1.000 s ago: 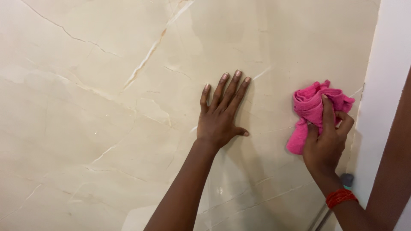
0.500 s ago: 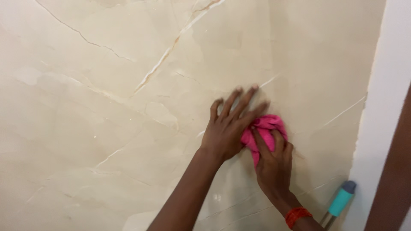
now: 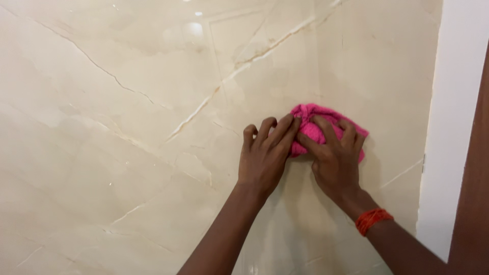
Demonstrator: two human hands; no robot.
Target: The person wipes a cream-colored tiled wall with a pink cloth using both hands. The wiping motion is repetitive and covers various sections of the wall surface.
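Note:
A crumpled pink cloth is pressed against a glossy cream marble surface with thin brown and white veins. My right hand lies over the cloth and grips it, with a red thread band on the wrist. My left hand rests on the marble just left of the cloth, its fingertips curled and touching the cloth's left edge.
A white wall strip borders the marble on the right, and a brown wooden edge runs down the far right. Light reflections glare near the top of the marble.
My right hand carried the pink cloth from the right edge leftward to my left hand, then both shifted slightly up. The teal-handled tool at the bottom right has left the view.

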